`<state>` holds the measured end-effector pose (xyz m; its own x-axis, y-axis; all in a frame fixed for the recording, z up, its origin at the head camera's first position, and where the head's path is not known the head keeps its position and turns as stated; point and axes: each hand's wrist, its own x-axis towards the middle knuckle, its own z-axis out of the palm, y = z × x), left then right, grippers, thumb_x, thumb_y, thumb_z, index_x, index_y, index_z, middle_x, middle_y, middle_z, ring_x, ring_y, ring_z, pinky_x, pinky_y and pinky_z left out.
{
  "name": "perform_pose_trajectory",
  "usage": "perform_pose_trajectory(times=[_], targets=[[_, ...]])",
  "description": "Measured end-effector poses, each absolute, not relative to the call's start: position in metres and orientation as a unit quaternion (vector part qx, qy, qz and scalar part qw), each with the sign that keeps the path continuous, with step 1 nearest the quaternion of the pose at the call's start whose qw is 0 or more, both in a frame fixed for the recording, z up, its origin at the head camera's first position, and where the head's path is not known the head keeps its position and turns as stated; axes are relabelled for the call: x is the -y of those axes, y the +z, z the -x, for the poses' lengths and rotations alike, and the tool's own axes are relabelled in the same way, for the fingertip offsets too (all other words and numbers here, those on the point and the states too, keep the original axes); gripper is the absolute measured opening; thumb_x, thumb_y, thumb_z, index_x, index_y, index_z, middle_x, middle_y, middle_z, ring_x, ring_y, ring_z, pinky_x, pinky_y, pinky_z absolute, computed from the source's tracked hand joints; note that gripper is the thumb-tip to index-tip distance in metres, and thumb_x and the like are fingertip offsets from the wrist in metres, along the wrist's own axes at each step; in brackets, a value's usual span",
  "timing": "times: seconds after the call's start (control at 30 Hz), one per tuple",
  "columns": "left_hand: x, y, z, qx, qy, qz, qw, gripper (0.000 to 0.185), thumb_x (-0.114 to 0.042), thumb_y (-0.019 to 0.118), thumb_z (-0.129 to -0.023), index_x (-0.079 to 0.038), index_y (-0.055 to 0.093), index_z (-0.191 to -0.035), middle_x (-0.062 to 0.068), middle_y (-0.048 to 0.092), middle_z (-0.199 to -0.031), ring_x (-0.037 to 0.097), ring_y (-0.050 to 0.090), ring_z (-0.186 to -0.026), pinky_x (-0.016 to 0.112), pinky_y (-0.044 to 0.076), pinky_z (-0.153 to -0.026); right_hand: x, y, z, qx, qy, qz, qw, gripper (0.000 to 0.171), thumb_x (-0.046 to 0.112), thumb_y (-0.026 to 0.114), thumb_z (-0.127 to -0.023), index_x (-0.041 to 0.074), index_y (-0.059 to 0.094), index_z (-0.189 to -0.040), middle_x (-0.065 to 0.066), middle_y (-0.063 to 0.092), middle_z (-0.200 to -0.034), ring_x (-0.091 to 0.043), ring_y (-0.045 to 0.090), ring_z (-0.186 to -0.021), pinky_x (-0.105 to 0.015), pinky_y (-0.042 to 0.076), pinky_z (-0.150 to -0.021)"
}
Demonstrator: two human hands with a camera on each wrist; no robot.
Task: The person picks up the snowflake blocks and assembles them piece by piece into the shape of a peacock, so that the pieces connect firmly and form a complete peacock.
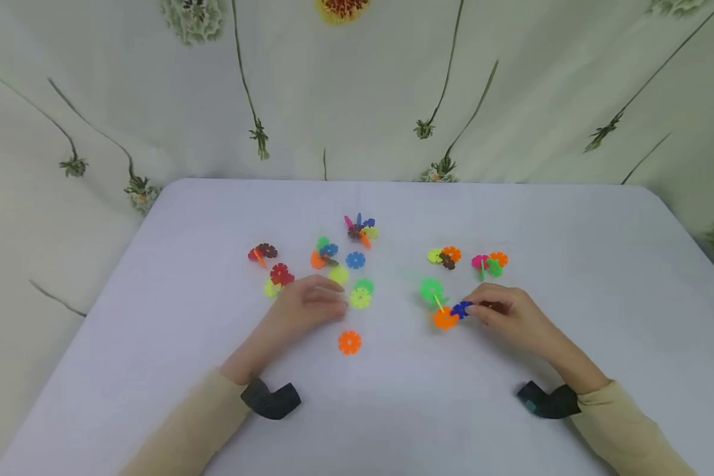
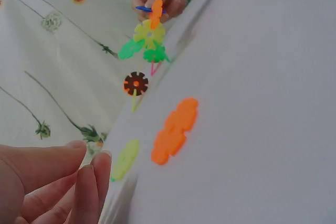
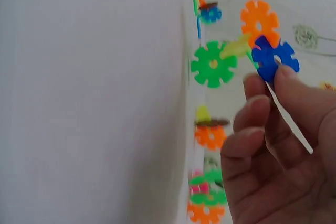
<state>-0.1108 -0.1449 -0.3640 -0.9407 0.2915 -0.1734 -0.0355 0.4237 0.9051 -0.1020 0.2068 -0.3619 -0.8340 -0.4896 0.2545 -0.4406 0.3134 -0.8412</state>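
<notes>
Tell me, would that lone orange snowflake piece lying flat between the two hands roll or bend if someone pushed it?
The orange piece lies flat on the table, so it would probably slide, not roll. It looks like thin moulded plastic, so likely stiff and light. Its notched rim may give fingertips some grip, though lifting it off the smooth surface could be fiddly.

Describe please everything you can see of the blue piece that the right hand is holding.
The blue piece is a flat disc of glossy plastic, as it looks, with a notched rim like rounded petals and a small hole in the middle. The right hand pinches it by the edge between thumb and fingertips. It stands nearly on edge, just above the white table. It sits against an orange disc of the same shape, in a small cluster with a green disc. Whether they are slotted together I cannot tell.
</notes>
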Motion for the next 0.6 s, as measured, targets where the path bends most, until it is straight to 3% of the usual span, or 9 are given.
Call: perform_pose_trajectory(times=[0.17, 0.33, 0.47, 0.6], targets=[[0.140, -0.374, 0.115, -0.861, 0.480, -0.099, 0.135, 0.042, -0.021, 0.071, -0.084, -0.011, 0.057, -0.122, 0.000, 0.065, -0.082, 0.015, 0.064, -0.073, 0.031, 0.052, -0.073, -0.250, -0.358, 0.108, -0.834, -0.450, 0.309, 0.082, 0.017, -0.007, 0.062, -0.086, 0.005, 0.068, -0.097, -0.005, 0.063, -0.084, -0.015, 0.052, -0.065, -0.023, 0.045, -0.053], [0.126, -0.377, 0.121, -0.897, 0.419, -0.095, 0.106, 0.040, -0.022, 0.072, -0.084, -0.012, 0.058, -0.119, -0.001, 0.058, -0.065, 0.015, 0.056, -0.053, 0.029, 0.049, -0.057, -0.273, -0.353, 0.112, -0.869, -0.381, 0.300, 0.096, 0.018, 0.002, 0.065, -0.086, 0.010, 0.071, -0.102, 0.005, 0.067, -0.096, -0.009, 0.056, -0.079, -0.022, 0.047, -0.062], [0.117, -0.378, 0.124, -0.919, 0.375, -0.093, 0.085, 0.033, -0.024, 0.074, -0.082, -0.011, 0.060, -0.109, 0.000, 0.054, -0.062, 0.016, 0.052, -0.049, 0.029, 0.046, -0.054, -0.282, -0.344, 0.110, -0.904, -0.325, 0.257, 0.108, 0.020, 0.007, 0.065, -0.088, 0.013, 0.070, -0.107, 0.005, 0.066, -0.098, -0.009, 0.056, -0.083, -0.023, 0.048, -0.067], [0.114, -0.374, 0.125, -0.929, 0.350, -0.090, 0.085, 0.032, -0.023, 0.075, -0.080, -0.010, 0.059, -0.104, -0.001, 0.054, -0.065, 0.016, 0.051, -0.053, 0.028, 0.045, -0.055, -0.278, -0.324, 0.106, -0.935, -0.282, 0.197, 0.085, 0.023, 0.008, 0.062, -0.090, 0.007, 0.066, -0.113, 0.000, 0.064, -0.093, -0.017, 0.054, -0.078, -0.025, 0.047, -0.061]])
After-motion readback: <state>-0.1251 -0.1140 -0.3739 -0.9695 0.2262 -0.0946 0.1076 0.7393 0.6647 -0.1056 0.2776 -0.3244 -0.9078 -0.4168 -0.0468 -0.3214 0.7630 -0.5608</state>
